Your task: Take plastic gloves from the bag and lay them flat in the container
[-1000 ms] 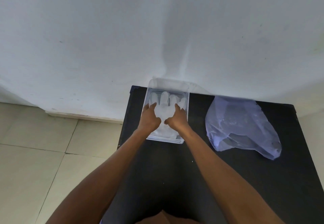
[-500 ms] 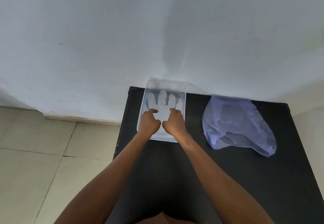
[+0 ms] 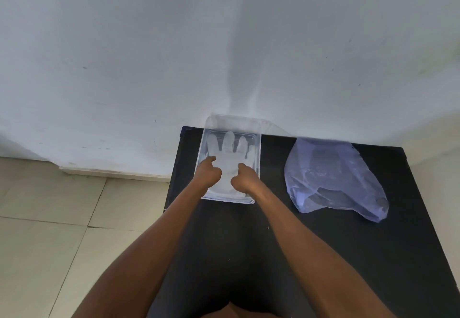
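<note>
No writing or labels could be read anywhere. A thin, see-through plastic glove [image 3: 227,162] was spread flat in the clear container [image 3: 258,156] on the black table [image 3: 323,243], its long way and fingers pointed at the wall [image 3: 174,44]. The left hand [image 3: 208,174] and right hand [image 3: 244,179] were pressed on it with fingers curled; nothing was gripped. The bluish bag [image 3: 333,178] was lying well apart to the right.
</note>
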